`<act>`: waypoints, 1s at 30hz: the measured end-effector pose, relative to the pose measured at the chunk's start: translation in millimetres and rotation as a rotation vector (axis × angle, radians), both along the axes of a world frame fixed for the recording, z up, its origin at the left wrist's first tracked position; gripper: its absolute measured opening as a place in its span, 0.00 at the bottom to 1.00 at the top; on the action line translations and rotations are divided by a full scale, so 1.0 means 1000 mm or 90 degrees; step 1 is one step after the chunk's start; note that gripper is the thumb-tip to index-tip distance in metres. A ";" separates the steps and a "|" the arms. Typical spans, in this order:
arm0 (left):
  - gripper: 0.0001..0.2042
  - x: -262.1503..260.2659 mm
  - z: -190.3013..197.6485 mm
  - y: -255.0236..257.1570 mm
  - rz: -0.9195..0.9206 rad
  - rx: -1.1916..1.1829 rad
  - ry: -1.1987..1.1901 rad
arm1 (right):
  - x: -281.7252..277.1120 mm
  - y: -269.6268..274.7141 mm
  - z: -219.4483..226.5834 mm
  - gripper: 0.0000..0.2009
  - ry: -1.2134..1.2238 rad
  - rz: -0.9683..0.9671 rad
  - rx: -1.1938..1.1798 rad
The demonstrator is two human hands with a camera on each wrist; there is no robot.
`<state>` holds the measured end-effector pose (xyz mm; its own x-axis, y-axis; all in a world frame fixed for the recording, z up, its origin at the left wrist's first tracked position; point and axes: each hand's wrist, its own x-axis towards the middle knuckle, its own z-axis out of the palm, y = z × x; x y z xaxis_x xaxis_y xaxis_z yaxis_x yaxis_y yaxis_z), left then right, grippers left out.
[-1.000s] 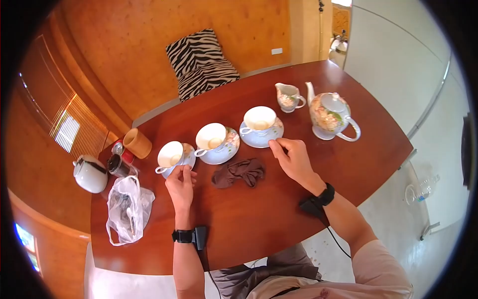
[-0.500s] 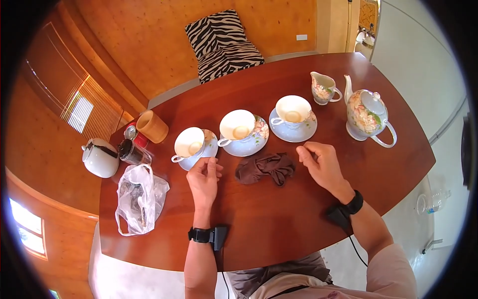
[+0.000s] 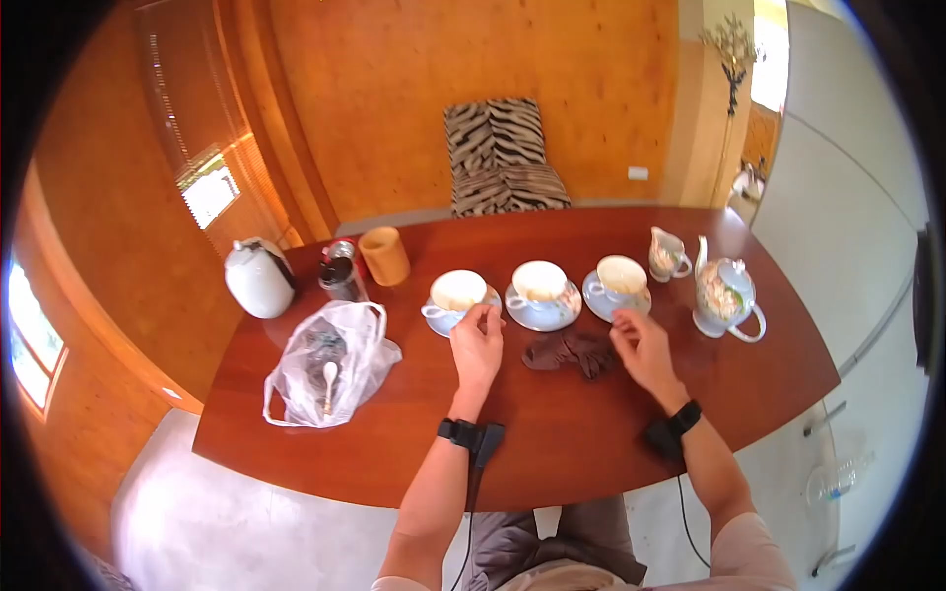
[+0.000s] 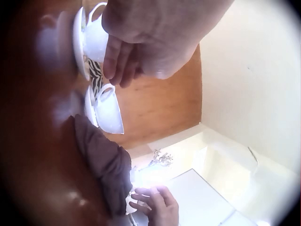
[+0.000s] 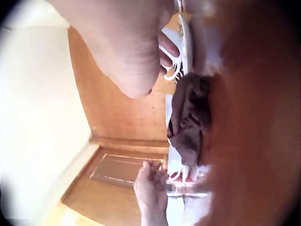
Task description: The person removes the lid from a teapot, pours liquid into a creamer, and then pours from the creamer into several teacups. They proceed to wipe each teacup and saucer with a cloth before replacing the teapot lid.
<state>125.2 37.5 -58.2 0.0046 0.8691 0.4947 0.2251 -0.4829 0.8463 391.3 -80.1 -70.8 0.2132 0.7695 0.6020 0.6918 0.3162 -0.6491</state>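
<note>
Three white teacups, the left cup (image 3: pixel 459 292), the middle cup (image 3: pixel 539 284) and the right cup (image 3: pixel 623 277), stand on blue flowered saucers in a row. My left hand (image 3: pixel 477 347) hovers at the near side of the left saucer, fingers loosely bent and holding nothing. Just before the right saucer (image 3: pixel 601 304) is my right hand (image 3: pixel 645 357), also without anything in it, its fingers loosely curled. Between the two hands a crumpled dark brown cloth (image 3: pixel 567 355) lies on the table; the right wrist view shows this cloth (image 5: pixel 190 117) below the right hand.
A flowered teapot (image 3: pixel 724 300) and a small creamer (image 3: pixel 667 254) stand at the right. To the left are a plastic bag (image 3: pixel 370 360) with a white spoon (image 3: pixel 329 384), a wooden cup (image 3: pixel 384 258), a dark-lidded jar (image 3: pixel 341 279) and a white pot (image 3: pixel 258 279).
The head view has swung up and to the left, so the tableware appears farther right. Both hands stay near the saucers, with the right hand shifting slightly, and the cups and cloth keep their places.
</note>
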 end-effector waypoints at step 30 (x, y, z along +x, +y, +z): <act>0.05 -0.085 -0.037 0.069 0.139 0.041 0.036 | -0.039 0.018 0.014 0.15 -0.124 0.148 -0.025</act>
